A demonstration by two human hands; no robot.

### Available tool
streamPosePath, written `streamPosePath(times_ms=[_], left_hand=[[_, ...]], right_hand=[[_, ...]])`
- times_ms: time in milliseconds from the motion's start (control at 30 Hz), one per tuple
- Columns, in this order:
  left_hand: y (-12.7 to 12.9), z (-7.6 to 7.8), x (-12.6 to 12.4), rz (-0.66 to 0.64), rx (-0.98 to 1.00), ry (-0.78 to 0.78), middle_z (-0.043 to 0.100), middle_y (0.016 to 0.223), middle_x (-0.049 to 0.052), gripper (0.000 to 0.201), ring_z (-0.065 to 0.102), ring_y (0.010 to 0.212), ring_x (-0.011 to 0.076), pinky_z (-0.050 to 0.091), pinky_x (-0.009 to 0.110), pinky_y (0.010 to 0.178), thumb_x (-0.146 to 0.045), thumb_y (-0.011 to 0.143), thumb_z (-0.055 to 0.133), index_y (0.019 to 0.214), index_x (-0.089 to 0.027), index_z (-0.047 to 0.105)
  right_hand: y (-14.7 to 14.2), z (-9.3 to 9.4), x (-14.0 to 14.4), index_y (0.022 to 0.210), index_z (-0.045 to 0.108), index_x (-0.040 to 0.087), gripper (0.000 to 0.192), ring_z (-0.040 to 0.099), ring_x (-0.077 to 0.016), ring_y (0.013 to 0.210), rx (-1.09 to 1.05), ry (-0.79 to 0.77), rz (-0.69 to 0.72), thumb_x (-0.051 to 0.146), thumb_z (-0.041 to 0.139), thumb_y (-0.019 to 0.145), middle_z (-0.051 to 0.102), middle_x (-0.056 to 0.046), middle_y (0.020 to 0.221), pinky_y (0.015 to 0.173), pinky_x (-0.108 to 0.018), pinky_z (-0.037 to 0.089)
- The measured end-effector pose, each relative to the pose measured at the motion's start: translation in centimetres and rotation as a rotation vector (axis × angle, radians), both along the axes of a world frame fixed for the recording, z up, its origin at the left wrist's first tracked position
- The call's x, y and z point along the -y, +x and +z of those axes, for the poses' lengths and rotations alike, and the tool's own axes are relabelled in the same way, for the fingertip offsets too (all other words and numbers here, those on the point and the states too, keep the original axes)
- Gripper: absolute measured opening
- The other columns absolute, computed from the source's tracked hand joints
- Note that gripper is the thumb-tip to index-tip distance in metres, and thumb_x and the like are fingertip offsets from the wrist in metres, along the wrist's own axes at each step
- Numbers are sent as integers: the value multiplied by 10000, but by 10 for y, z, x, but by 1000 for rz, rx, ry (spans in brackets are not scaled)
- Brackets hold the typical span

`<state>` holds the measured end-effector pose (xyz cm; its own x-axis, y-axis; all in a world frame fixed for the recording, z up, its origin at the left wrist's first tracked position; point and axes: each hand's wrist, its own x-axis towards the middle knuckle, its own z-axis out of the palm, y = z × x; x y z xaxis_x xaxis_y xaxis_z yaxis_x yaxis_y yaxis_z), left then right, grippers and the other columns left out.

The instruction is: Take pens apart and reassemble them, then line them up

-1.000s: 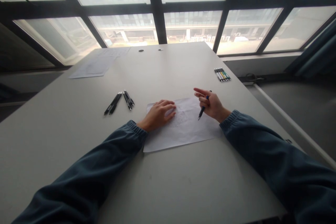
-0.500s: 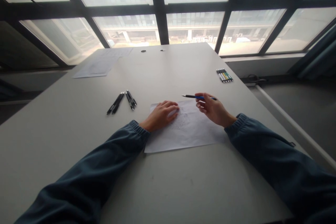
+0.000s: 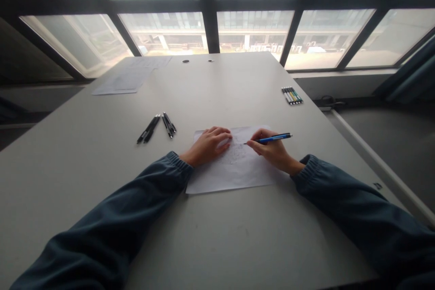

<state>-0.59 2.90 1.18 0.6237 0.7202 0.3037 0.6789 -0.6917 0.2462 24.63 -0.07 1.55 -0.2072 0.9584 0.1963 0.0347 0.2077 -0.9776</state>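
A white sheet of paper (image 3: 234,176) with faint dark marks near its middle lies on the table before me. My left hand (image 3: 211,145) rests on the sheet's left part, palm down, fingers stretched out and slightly bent. In my right hand (image 3: 272,152) is a blue and black pen (image 3: 273,138), pinched between thumb and fingers. Its tip points left and down at the paper, just right of the marks; whether it touches cannot be made out. The pen's back end sticks out to the right above the hand.
Black pens lie in two small groups, a left one (image 3: 148,129) and a right one (image 3: 169,125). Several pens with coloured barrels (image 3: 291,95) form a row at the right edge. More paper sheets (image 3: 122,79) lie far left on the white table (image 3: 210,235), below the windows.
My right hand has turned the pen from lying nearly level above the sheet's top edge to a writing grip, its tip now lower over the paper. My left hand stays on the sheet.
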Motion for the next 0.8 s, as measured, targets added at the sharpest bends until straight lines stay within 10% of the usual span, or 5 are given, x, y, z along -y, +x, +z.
streamPosePath(times_ms=[800], left_hand=[[0,-5,-1,1,20,4,641,1270,59,270,564,1183,237,447,425,1046,-348,968,512,1176,-274,667]], right_hand=[[-5,-14,3,693,535,214,250,492,-113,464,348,70,18,354,722,784,550,38,516,452,-228,363]])
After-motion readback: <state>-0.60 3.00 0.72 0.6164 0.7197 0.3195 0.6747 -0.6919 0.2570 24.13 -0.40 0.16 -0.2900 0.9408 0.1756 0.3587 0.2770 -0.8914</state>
